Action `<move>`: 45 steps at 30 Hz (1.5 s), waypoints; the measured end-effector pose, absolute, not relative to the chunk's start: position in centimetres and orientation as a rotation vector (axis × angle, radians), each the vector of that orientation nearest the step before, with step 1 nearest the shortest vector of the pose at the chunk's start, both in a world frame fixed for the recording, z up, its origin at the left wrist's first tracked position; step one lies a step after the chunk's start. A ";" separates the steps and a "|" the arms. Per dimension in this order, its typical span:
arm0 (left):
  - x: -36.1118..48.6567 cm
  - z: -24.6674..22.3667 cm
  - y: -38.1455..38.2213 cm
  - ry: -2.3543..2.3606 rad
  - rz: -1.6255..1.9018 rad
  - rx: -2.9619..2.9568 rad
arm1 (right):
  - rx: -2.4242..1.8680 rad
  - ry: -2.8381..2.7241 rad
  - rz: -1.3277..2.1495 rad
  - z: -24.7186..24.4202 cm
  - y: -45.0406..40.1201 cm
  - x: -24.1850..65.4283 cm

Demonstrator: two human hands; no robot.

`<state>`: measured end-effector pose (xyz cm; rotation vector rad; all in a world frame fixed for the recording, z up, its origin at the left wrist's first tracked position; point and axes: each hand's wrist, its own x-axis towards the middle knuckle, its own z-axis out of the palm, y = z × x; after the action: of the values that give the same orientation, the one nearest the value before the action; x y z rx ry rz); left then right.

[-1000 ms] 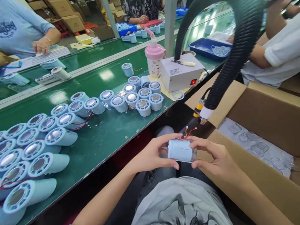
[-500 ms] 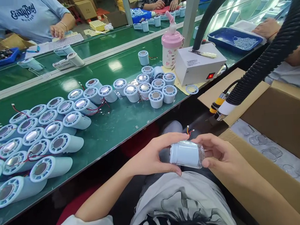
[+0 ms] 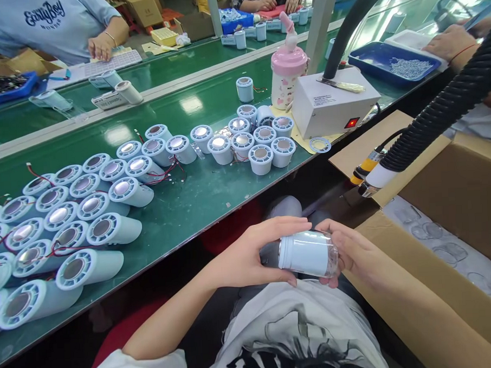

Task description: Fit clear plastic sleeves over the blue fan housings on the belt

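The light-blue cylinder (image 3: 307, 252) lay sideways in mid-air between the person's 2 hands, in front of a white shirt (image 3: 271, 307) and clear of the near edge of the green bench (image 3: 206, 207). The left hand (image 3: 244, 254) gripped its left end, fingers above and thumb below; the right hand (image 3: 356, 252) curled round the clear cover (image 3: 332, 256) at the other end. Open room lay between these hands and the bench edge. To the right it was tighter: an open carton (image 3: 457, 196) stood close by the right forearm, and the metal nozzle (image 3: 368, 188) of a black hose (image 3: 438, 118) hung near, touching neither hand.

The cylinder was smooth, with a ridge near the left palm; the cover caught the light and reached past its right end.

On the bench, similar cylinders (image 3: 127, 230) crowded together, their round centres silvery or dark. A pink-lidded cup (image 3: 289, 73) stood beside a white box (image 3: 335, 104) with 1 red switch (image 3: 352, 123); a flat blue ring (image 3: 319, 144) lay near the edge. Across the bench sat a co-worker in a light-blue shirt (image 3: 60, 37).
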<state>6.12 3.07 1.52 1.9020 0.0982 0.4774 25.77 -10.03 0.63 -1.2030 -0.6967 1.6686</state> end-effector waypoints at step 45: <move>6.2 -0.7 1.3 0.344 0.104 1.240 | -1.393 -1.157 1.288 -1.2 -11.0 25.8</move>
<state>6.19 1.34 -0.66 1.2403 0.3442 0.1041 25.83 -11.01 -1.19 -1.3934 -1.1575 1.2883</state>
